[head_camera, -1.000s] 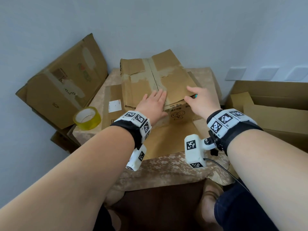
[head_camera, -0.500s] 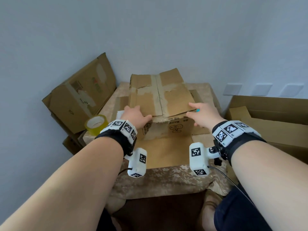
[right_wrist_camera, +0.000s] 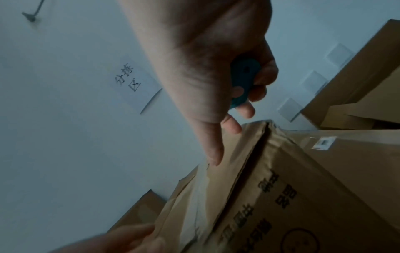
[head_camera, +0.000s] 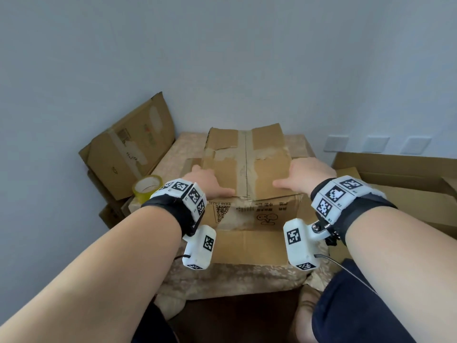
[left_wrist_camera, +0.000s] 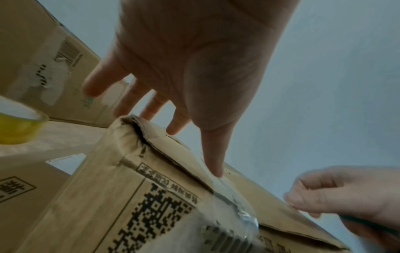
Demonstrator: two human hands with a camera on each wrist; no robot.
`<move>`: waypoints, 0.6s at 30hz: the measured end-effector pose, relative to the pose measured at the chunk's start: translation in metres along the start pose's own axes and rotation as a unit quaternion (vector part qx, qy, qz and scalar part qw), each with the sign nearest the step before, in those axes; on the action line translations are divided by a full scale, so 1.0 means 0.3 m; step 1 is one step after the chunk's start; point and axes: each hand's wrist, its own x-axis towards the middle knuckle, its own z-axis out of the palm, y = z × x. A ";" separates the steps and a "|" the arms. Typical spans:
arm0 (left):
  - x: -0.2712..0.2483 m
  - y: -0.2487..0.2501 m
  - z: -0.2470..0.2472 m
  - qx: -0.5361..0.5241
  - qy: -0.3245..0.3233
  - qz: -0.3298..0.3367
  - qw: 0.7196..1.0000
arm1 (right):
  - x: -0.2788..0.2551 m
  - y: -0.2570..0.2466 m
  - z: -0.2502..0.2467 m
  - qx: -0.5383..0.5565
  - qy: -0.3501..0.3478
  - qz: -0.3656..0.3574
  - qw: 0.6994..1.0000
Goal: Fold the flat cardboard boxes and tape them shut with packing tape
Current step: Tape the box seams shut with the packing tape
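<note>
Both top flaps of the worn brown cardboard box (head_camera: 247,169) lie under your fingers. Your left hand (head_camera: 207,180) presses flat, fingers spread; your right hand (head_camera: 306,175) curls round a small blue tool (right_wrist_camera: 242,77), thumb on cardboard.

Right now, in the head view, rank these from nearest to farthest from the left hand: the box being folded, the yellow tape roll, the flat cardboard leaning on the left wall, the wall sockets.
1. Box being folded: under the left hand, touching.
2. Yellow tape roll: just left, on the table edge.
3. Leaning flat cardboard: farther left, against the wall.
4. Wall sockets: far right, beyond the right hand.
</note>
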 end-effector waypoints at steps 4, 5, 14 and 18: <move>0.000 0.031 0.013 0.028 0.023 0.021 0.999 | -0.007 -0.057 0.020 -0.025 0.005 -0.013 1.000; 0.008 0.035 0.017 0.032 0.022 0.028 0.999 | -0.004 -0.067 0.028 -0.027 0.002 -0.015 1.000; 0.061 0.063 0.023 0.073 -0.016 0.031 0.997 | 0.050 -0.117 0.069 -0.038 -0.041 -0.035 0.998; 0.078 0.086 0.014 0.079 -0.034 0.020 0.996 | 0.085 -0.136 0.071 -0.054 -0.070 -0.042 0.995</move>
